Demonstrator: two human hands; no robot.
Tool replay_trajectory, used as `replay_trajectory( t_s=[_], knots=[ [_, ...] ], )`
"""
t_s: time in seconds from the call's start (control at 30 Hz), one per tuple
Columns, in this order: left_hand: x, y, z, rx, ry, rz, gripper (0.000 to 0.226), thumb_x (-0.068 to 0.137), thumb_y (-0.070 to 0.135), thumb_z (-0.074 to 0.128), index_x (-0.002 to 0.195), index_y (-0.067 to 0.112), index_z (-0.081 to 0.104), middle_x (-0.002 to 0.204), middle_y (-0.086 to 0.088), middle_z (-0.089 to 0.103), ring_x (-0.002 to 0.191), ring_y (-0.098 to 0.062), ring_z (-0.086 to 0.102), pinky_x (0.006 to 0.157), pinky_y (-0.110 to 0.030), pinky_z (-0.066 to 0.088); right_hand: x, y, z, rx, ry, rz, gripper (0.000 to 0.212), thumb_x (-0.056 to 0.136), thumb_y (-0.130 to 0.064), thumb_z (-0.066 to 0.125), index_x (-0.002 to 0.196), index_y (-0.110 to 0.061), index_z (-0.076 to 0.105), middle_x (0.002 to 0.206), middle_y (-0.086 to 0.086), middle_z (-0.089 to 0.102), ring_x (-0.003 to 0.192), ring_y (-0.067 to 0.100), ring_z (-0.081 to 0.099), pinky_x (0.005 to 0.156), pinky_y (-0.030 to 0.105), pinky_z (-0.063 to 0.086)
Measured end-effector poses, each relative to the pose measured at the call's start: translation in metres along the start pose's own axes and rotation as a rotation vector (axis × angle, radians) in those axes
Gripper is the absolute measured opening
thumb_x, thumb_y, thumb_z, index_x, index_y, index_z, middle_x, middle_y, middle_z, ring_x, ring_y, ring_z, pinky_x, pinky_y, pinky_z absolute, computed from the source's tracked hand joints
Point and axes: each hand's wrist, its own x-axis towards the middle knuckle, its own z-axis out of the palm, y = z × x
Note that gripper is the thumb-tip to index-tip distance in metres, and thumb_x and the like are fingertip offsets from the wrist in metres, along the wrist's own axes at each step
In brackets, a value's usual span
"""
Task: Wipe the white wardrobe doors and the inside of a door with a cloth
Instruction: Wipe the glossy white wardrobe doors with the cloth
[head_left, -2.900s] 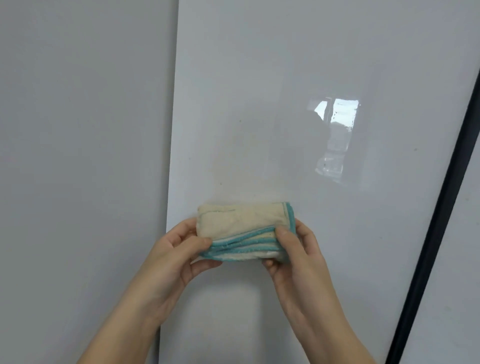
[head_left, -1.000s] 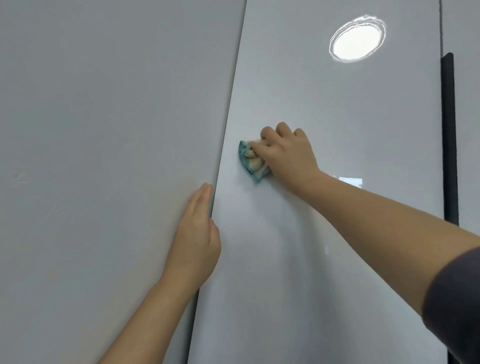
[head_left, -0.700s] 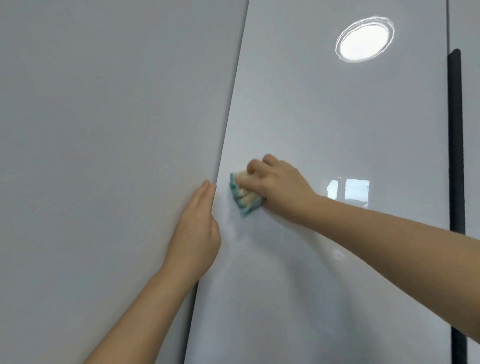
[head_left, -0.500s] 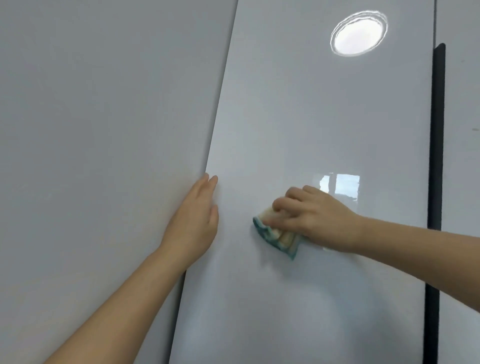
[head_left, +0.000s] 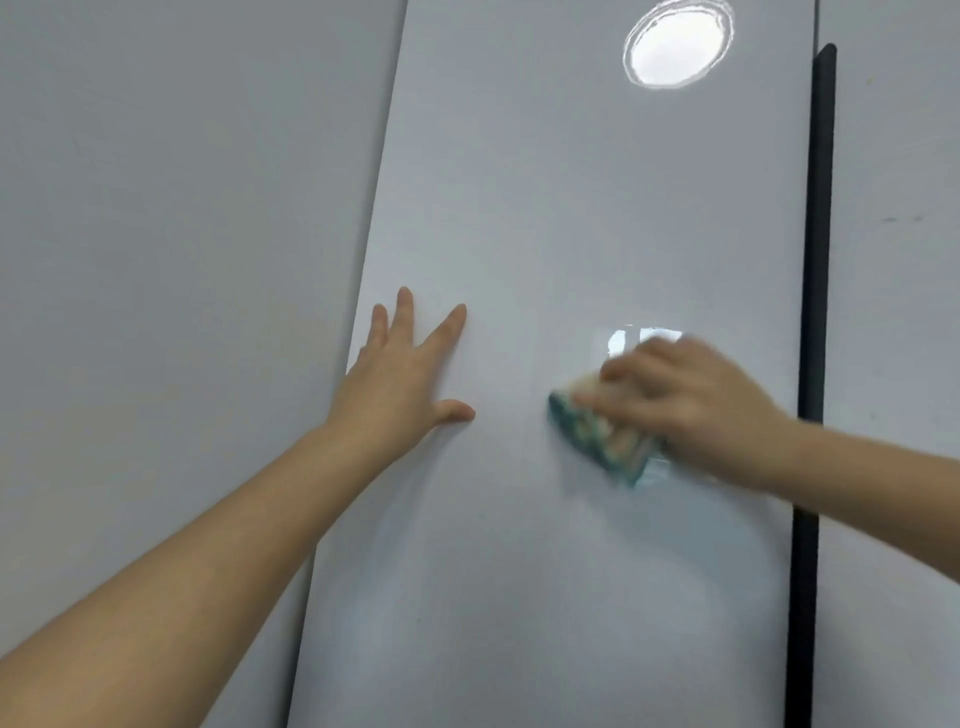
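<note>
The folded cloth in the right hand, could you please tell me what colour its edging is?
Teal-green edging on a cream folded cloth, blurred, in the head view.

The middle door (head_left: 597, 182) fills the centre of the view, with a second door (head_left: 182, 208) at its 9 o'clock and a third door (head_left: 893, 312) at its 3 o'clock. A vertical strip (head_left: 813, 312) runs between the middle door and the third door. The left hand (head_left: 400, 379) lies flat on the middle door, just inside its 9 o'clock edge. The cloth (head_left: 597, 436) lies on the same door at the left hand's 3 o'clock, apart from it. The right hand (head_left: 691, 410) lies over the cloth, pressing it to the door, just beside the strip. A round reflection (head_left: 675, 44) sits on the middle door at 12 o'clock from the right hand.
</note>
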Motion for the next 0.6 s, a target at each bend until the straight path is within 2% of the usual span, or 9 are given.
replay_trajectory(
  t_s=[0.07, 0.13, 0.2, 0.33, 0.43, 0.5, 0.6],
  knots=[
    [0.001, -0.001, 0.001, 0.018, 0.008, -0.011, 0.098, 0.082, 0.054, 0.068, 0.151, 0.048, -0.001, 0.162, 0.000, -0.019, 0.150, -0.027, -0.011, 0.112, -0.048, 0.031, 0.008, 0.030, -0.012, -0.035, 0.058, 0.210, 0.056, 0.071, 0.002, 0.063, 0.121, -0.023, 0.062, 0.104, 0.015, 0.063, 0.081, 0.036, 0.055, 0.063, 0.043, 0.046],
    [0.001, -0.001, 0.002, 0.029, 0.010, -0.016, 0.098, 0.081, 0.055, 0.068, 0.150, 0.049, -0.002, 0.162, 0.001, -0.019, 0.150, -0.026, -0.011, 0.110, -0.048, 0.034, 0.009, 0.036, -0.014, -0.065, 0.095, 0.335, 0.066, 0.064, 0.007, 0.070, 0.122, -0.023, 0.062, 0.106, 0.015, 0.061, 0.084, 0.036, 0.053, 0.064, 0.044, 0.045],
    [0.001, -0.002, 0.002, 0.040, 0.011, -0.014, 0.098, 0.081, 0.056, 0.067, 0.150, 0.049, -0.003, 0.162, 0.001, -0.019, 0.150, -0.026, -0.011, 0.109, -0.048, 0.036, -0.004, 0.014, -0.008, -0.087, 0.104, 0.289, 0.059, 0.070, 0.007, 0.066, 0.123, -0.020, 0.062, 0.108, 0.014, 0.061, 0.085, 0.035, 0.052, 0.065, 0.042, 0.042],
    [0.002, -0.003, 0.004, 0.054, 0.022, -0.009, 0.097, 0.082, 0.057, 0.065, 0.150, 0.050, -0.004, 0.161, 0.001, -0.020, 0.150, -0.026, -0.011, 0.107, -0.049, 0.037, -0.058, -0.046, -0.008, -0.038, -0.024, 0.001, 0.037, 0.097, -0.002, 0.042, 0.126, -0.018, 0.056, 0.108, 0.008, 0.064, 0.086, 0.030, 0.053, 0.071, 0.039, 0.043],
    [0.002, -0.003, 0.004, 0.060, 0.032, -0.005, 0.097, 0.082, 0.057, 0.065, 0.150, 0.049, -0.003, 0.162, 0.000, -0.019, 0.150, -0.027, -0.010, 0.107, -0.050, 0.037, -0.064, -0.040, -0.018, -0.068, -0.091, -0.081, 0.035, 0.100, -0.007, 0.039, 0.127, -0.019, 0.059, 0.109, 0.007, 0.066, 0.089, 0.029, 0.054, 0.073, 0.037, 0.040],
    [0.001, -0.003, 0.004, 0.067, 0.041, -0.002, 0.097, 0.082, 0.058, 0.064, 0.150, 0.049, -0.003, 0.162, 0.000, -0.018, 0.151, -0.026, -0.009, 0.105, -0.051, 0.038, -0.049, -0.010, -0.022, -0.109, -0.042, -0.025, 0.033, 0.097, -0.007, 0.046, 0.121, -0.017, 0.066, 0.107, 0.011, 0.067, 0.088, 0.032, 0.056, 0.071, 0.039, 0.041],
    [0.000, -0.004, 0.004, 0.073, 0.044, -0.003, 0.096, 0.082, 0.058, 0.064, 0.151, 0.048, -0.002, 0.162, 0.001, -0.017, 0.151, -0.025, -0.009, 0.102, -0.051, 0.041, -0.027, 0.039, -0.031, -0.168, 0.045, 0.236, 0.039, 0.085, -0.003, 0.055, 0.119, -0.016, 0.069, 0.106, 0.016, 0.065, 0.086, 0.037, 0.056, 0.066, 0.043, 0.045]
  ],
)
